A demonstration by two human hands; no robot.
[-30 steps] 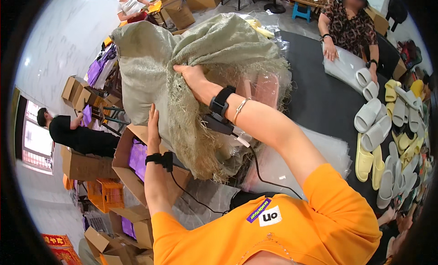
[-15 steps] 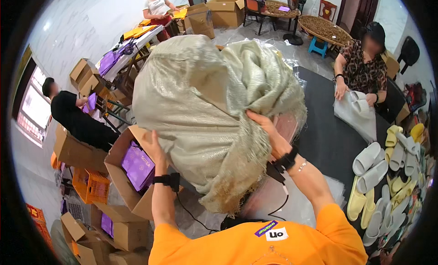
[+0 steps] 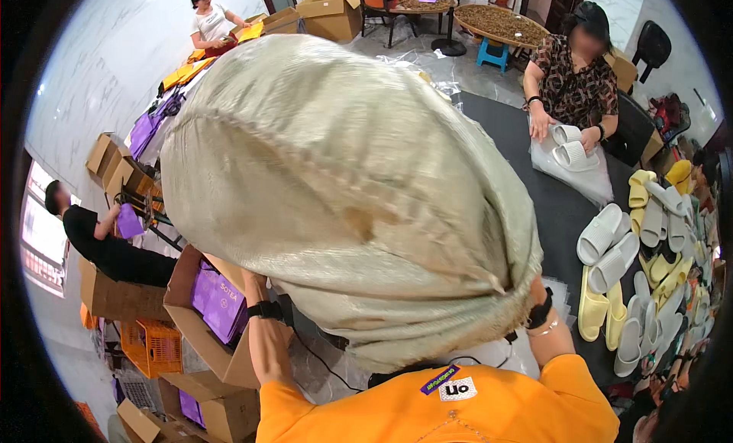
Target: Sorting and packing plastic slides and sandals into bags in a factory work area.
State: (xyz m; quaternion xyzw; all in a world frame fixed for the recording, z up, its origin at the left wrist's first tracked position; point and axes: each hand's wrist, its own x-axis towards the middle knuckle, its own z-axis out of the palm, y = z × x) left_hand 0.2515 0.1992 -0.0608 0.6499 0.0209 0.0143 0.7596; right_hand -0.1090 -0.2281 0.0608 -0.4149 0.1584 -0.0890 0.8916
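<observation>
Fig.: woven sack [image 3: 343,191] had risen since 0.5 s earlier, spread wider and now filled frame centre, hiding both hands. L forearm w/ black wristband [image 3: 265,309] entered under it at 7 o'clock; R wrist [image 3: 544,321] at 4 o'clock. Grip of either hand: cannot tell, fabric covered them. Risk, judged: sack blocked sight, so it could snag open cardboard box [image 3: 200,321] or sweep slippers [image 3: 607,244] at 3 o'clock.

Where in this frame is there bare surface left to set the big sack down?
The dark table lies bare between the sack and the seated person's white slippers. Its right side is crowded with slippers. Left of the sack, open cardboard boxes fill the floor.
</observation>
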